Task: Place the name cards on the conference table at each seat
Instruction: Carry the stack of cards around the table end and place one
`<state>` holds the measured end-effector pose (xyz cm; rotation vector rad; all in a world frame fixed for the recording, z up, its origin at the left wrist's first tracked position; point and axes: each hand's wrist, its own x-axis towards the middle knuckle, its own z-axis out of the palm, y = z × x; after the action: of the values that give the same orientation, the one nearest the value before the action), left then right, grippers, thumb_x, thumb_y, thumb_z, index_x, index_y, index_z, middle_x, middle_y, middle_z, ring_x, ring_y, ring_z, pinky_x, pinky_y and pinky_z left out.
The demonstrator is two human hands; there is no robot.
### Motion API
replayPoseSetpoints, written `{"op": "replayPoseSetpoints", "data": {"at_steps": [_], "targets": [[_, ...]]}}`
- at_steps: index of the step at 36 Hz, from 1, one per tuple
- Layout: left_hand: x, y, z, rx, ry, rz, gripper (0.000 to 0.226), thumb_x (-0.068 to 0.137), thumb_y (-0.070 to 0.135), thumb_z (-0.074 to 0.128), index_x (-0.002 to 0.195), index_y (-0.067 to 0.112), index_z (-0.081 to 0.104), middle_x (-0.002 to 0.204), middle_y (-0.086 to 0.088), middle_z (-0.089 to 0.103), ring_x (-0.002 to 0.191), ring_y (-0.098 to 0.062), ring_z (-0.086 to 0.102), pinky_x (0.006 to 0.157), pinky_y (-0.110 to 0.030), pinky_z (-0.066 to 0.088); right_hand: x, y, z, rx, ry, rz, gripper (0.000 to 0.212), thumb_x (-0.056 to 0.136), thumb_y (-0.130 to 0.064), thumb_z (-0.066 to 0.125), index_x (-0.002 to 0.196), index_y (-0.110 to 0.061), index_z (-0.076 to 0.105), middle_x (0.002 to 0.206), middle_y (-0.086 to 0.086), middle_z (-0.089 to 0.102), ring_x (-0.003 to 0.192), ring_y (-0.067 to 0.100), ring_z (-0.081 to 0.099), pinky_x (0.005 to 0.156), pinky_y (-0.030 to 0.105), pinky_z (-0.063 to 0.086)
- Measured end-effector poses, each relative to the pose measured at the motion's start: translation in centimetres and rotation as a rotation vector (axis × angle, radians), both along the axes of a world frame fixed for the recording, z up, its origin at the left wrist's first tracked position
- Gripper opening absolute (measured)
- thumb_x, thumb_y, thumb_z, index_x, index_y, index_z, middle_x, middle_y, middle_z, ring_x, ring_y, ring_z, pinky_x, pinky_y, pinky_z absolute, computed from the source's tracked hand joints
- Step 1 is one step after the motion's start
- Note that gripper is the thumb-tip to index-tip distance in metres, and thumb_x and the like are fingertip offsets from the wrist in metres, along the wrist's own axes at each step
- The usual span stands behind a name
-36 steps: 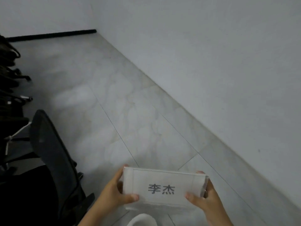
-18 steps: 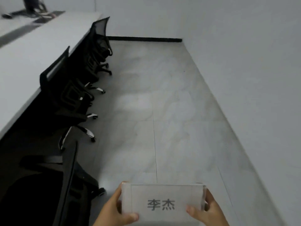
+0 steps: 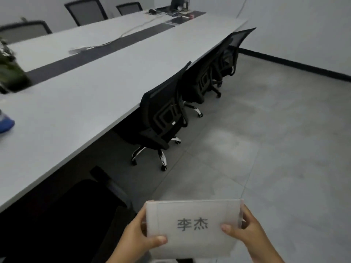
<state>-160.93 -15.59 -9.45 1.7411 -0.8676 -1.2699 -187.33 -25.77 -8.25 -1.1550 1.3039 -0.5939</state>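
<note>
A clear acrylic name card [image 3: 191, 217] with two dark printed characters is held low in front of me, above the floor. My left hand [image 3: 138, 238] grips its left end, thumb across the front. My right hand [image 3: 245, 230] grips its right end the same way. The long white conference table [image 3: 98, 86] with a dark centre strip stretches away at the left. I see no name cards standing on it.
Black mesh office chairs [image 3: 163, 118] are tucked along the table's near side, and another chair [image 3: 76, 215] stands just left of my hands. More chairs line the far side. A plant [image 3: 9, 71], a blue object [image 3: 5, 123] and cables lie on the table. Open grey floor is at the right.
My view has swung left from the wall and floor to the conference table and its chairs. Both hands still hold the name card the same way.
</note>
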Motion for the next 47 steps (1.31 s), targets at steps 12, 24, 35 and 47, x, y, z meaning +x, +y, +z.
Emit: {"op": "replayPoseSetpoints", "data": {"at_steps": [12,24,35,47], "targets": [[8.2,-13.2,2.4,-0.02,0.033,0.211,0.085,0.049,0.01,0.082,0.11,0.051,0.039,0.101,0.005,0.065,0.087,0.007,0.062,0.072,-0.011,0.051,11.4,-19.1,1.6,-0.067,0.055,0.271,0.105,0.015,-0.028,0.089,0.114,-0.022,0.053,0.098,0.008,0.063,0.076,0.021,0.061,0.057,0.012,0.051],[16.8,-16.7,3.1,0.057,-0.1,0.808,0.083,0.053,0.009,0.084,0.107,0.049,0.036,0.103,0.013,0.058,0.092,-0.002,0.056,0.066,-0.015,0.048,33.3,-31.9,2.2,-0.006,-0.087,0.899,0.088,0.022,-0.043,0.087,0.104,-0.034,0.056,0.097,-0.002,0.069,0.09,0.018,0.064,0.065,0.023,0.052],[27.5,-20.2,8.2,0.055,-0.193,1.036,0.079,0.043,0.032,0.079,0.097,0.065,0.033,0.095,0.0,0.065,0.086,-0.011,0.062,0.069,-0.021,0.051,50.1,-36.2,5.5,-0.038,-0.235,1.069,0.072,0.035,-0.042,0.074,0.104,-0.037,0.055,0.104,0.003,0.063,0.094,0.022,0.061,0.072,0.03,0.051],[43.2,-25.0,6.9,0.095,-0.168,0.864,0.098,0.047,0.034,0.074,0.133,0.04,0.028,0.097,-0.015,0.067,0.088,-0.023,0.063,0.082,-0.033,0.053,62.2,-38.6,4.9,-0.034,-0.304,0.846,0.072,0.027,-0.051,0.079,0.094,-0.032,0.058,0.096,-0.003,0.066,0.088,0.018,0.063,0.07,0.029,0.048]]}}
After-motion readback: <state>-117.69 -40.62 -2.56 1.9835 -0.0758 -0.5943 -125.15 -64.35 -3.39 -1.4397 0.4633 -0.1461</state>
